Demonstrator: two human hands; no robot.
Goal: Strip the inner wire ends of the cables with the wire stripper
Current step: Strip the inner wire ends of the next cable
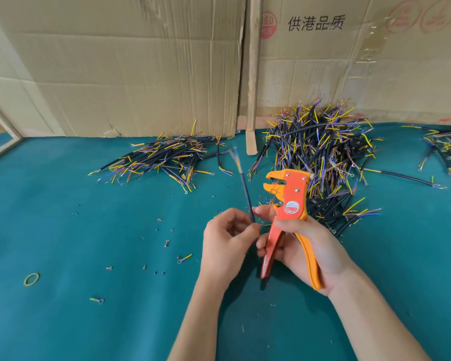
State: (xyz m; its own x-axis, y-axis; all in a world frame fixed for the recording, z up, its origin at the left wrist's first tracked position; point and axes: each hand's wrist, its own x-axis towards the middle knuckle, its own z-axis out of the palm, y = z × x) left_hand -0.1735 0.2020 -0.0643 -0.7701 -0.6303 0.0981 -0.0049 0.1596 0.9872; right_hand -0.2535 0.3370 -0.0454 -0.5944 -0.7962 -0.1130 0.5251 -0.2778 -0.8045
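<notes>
two bare forearms reach in from the bottom edge over the teal table cover (63, 230). the left hand (227, 241) has its fingers curled, pinching a single black cable (246, 194) between thumb and fingertips; the cable rises up and away from the fingers, tilted left, its loose coloured inner wires blurred at the top. just right of those fingers, the right hand (305, 246) wraps around the handles of the orange wire stripper (288, 204), held upright with its jaws parted and facing left, near the cable but apart from it. beyond the right fingers lies a big heap of cables (320, 152); beyond the left fingers a flatter pile (167, 157). left of the left hand, wire scraps and a rubber band (31, 279).
</notes>
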